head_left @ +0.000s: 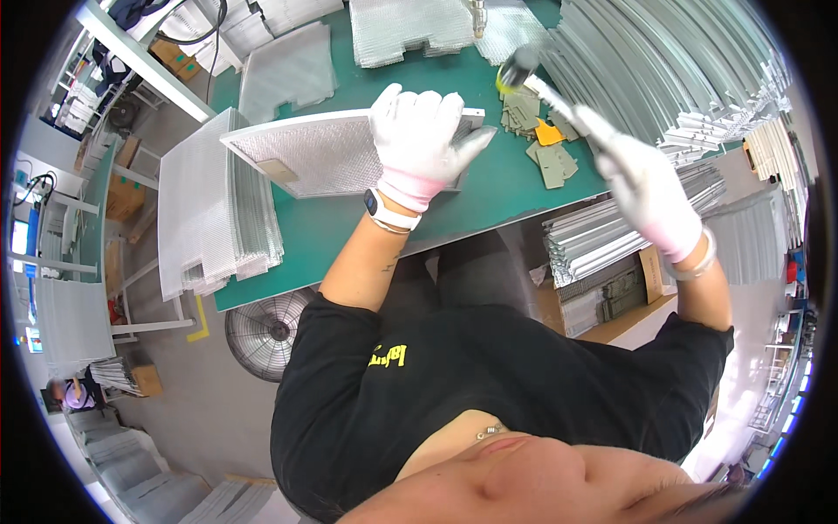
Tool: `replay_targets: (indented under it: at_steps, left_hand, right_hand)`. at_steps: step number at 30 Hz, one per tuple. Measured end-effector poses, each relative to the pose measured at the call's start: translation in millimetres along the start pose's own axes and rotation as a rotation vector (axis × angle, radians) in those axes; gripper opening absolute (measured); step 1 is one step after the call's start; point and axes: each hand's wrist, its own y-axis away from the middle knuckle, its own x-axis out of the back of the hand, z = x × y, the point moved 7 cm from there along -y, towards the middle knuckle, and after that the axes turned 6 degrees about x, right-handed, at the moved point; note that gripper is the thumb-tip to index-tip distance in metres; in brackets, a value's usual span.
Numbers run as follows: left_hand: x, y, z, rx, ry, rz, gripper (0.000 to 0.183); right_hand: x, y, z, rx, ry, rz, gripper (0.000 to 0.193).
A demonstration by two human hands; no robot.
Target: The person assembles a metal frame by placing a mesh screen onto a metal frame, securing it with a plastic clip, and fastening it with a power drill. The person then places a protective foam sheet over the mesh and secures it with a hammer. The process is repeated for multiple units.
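Observation:
My left hand (419, 140), in a white glove, grips the top edge of a framed metal mesh panel (319, 153). The panel stands tilted on its long side on the green table (489, 192), with a small tan patch near its left end. In my gloved right hand (644, 185) is a mallet (522, 68), its pale handle pointing up and left. Its dark head, with a yellow-green part, hovers blurred above the table, right of the panel and apart from it. Below the head lie several grey-green corner plates (553, 164) and an orange piece (549, 133).
Mesh sheets (205, 196) are stacked at the table's left edge, with more mesh sheets (410, 31) at the back. Long metal frame strips (663, 65) fill the far right. Boxed strips (602, 231) sit below the right edge. A floor fan (278, 332) stands at lower left.

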Motion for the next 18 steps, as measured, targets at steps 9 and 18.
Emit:
replay_targets:
  at_steps: [9, 18]
  left_hand:
    - [4.3, 5.7, -1.8, -0.009, -0.006, 0.039, 0.049]
    - [25.2, 2.7, 16.9, 0.034, 0.097, 0.161, 0.031]
  right_hand:
    - [-50.0, 8.3, -2.3, -0.221, -0.339, -0.077, 0.053]
    - [-204.7, 20.0, 74.4, -0.337, -0.104, -0.160, 0.062]
